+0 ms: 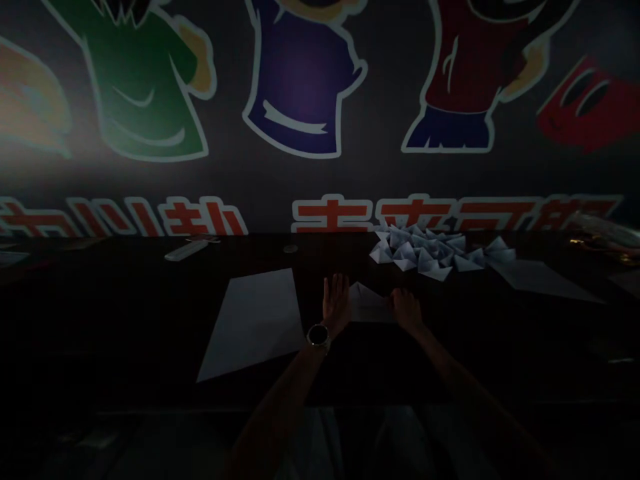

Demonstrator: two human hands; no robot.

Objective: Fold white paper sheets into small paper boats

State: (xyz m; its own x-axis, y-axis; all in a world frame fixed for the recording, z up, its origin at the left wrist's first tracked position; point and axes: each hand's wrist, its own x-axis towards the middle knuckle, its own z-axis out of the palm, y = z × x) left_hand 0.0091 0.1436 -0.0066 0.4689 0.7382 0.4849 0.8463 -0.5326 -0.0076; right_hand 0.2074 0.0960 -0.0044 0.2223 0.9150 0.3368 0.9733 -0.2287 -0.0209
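Folded white paper (369,305), peaked at the top and with its creases hard to read in the gloom, lies on the dark tabletop (125,313) between the two hands. The left hand (336,305), wearing a round-faced wristwatch (318,335), is flat with its fingers spread apart, just at the paper's left side. The right hand (407,311) meets the paper's right edge with its fingers close together; whether they pinch it is impossible to tell in this light. Just left lies a flat white sheet (253,325). Up to the right sits a heap of small folded paper shapes (425,252), with another flat sheet (537,280) below it. Farther back are a white bar-shaped object (186,251) (perhaps a remote, too dim to say) and a wall banner (320,87) of inverted cartoon figures and red lettering, cut off by the frame.
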